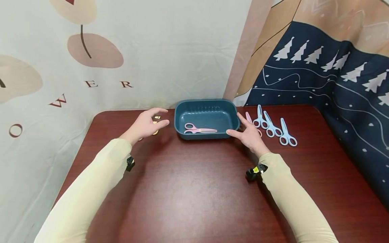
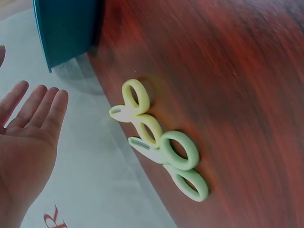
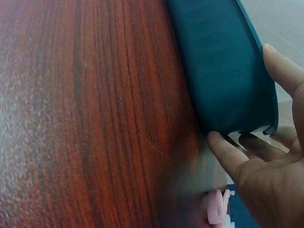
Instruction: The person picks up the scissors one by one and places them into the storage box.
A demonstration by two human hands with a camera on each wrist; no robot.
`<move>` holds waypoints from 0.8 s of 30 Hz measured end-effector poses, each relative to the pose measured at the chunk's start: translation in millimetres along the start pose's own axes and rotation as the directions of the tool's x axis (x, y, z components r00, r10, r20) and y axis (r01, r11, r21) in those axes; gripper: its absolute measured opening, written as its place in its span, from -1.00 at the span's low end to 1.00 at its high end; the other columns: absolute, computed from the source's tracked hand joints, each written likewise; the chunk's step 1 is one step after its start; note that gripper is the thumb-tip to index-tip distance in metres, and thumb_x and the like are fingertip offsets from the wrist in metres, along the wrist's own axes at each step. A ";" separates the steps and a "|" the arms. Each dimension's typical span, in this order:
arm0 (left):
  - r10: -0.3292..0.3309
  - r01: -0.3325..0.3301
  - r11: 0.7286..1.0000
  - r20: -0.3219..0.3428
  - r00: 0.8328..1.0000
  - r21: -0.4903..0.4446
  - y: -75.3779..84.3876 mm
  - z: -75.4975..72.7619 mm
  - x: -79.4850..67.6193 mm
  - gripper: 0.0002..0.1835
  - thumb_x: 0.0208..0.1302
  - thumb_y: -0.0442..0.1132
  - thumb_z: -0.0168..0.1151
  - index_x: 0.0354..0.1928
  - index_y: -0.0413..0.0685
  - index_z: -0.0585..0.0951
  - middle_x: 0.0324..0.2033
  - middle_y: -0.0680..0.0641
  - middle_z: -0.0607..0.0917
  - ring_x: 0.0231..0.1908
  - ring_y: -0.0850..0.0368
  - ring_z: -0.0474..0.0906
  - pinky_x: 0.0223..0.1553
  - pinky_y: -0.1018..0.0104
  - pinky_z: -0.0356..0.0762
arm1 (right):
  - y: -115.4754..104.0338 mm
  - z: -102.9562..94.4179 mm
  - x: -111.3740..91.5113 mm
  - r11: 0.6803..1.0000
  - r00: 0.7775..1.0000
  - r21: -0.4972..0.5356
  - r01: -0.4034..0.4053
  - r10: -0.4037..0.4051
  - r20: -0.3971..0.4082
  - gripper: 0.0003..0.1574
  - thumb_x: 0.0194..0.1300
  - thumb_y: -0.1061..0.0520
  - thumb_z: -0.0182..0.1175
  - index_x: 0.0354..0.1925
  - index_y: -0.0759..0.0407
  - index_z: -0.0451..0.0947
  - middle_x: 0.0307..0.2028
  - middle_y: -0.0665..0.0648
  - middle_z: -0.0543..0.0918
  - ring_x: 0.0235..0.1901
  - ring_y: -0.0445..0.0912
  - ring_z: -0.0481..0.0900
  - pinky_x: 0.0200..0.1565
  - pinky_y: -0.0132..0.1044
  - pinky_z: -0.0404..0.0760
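A dark teal plastic basin (image 1: 206,136) stands near the back edge of the table, with pink scissors (image 1: 200,130) lying in it. My right hand (image 1: 249,135) grips its front right corner, thumb over the front rim and fingers along the right end. In the right wrist view, the thumb lies at the rim and the fingertips come under the basin's (image 3: 223,71) end. My left hand (image 1: 147,123) hovers left of the basin, apart from it, fingers extended and holding nothing. Below it lie yellow scissors (image 2: 148,130) and green scissors (image 2: 180,152), mostly covered by the hand in the head view.
Right of the basin lie several blue scissors (image 1: 285,133) and partly covered pink scissors (image 1: 248,117). A pale printed curtain (image 1: 170,60) hangs behind the reddish-brown table (image 1: 194,189), and a navy cloth with white trees (image 1: 304,81) borders its right side.
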State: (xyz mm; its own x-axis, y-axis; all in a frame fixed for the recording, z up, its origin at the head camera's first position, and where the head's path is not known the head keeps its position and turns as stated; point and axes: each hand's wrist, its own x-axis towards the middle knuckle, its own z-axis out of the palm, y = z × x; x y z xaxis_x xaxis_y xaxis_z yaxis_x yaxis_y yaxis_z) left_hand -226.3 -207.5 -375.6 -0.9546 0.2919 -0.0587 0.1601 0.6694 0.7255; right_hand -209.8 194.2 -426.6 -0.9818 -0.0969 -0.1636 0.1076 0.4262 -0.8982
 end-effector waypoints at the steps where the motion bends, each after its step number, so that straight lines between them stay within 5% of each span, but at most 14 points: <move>1: -0.004 0.004 1.000 -0.006 1.000 0.001 -1.2 -1.1 -1.3 -0.41 0.43 -0.04 0.31 0.42 -0.05 0.48 0.39 -0.21 0.48 0.31 -0.26 0.49 0.19 -0.11 0.56 | -0.6 0.0 -0.4 1.000 1.000 0.002 0.000 0.000 0.000 0.15 0.38 0.02 0.40 0.67 -0.08 -0.06 0.67 0.18 -0.28 0.51 0.21 0.24 0.41 0.09 0.35; 15: -0.009 0.012 0.999 -0.085 0.996 0.035 -24.3 -12.1 -14.2 -0.45 0.37 -0.14 0.34 0.34 -0.17 0.53 0.24 -0.32 0.60 0.18 -0.27 0.60 0.19 -0.12 0.55 | -3.0 0.9 -2.6 1.000 1.000 -0.002 -0.001 0.001 -0.001 0.15 0.38 0.03 0.40 0.67 -0.07 -0.07 0.67 0.19 -0.29 0.52 0.20 0.22 0.42 0.09 0.34; 24: -0.029 0.036 0.995 -0.070 0.997 0.097 -36.6 -19.7 -22.4 -0.40 0.40 -0.08 0.33 0.39 -0.20 0.49 0.28 -0.38 0.55 0.16 -0.30 0.58 0.16 -0.16 0.51 | -1.7 -0.9 -0.9 1.000 1.000 0.019 -0.009 0.009 0.008 0.15 0.38 0.01 0.39 0.67 -0.10 -0.07 0.67 0.17 -0.31 0.53 0.20 0.20 0.42 0.10 0.33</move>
State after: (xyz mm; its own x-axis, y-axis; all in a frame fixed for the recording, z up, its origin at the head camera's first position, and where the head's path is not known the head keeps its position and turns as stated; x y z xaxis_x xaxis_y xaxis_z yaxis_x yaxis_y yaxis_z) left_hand -215.8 -252.0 -387.3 -0.9742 0.2236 -0.0312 0.1496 0.7427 0.6527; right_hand -209.2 194.4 -424.6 -0.9795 -0.1001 -0.1749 0.1197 0.4096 -0.9044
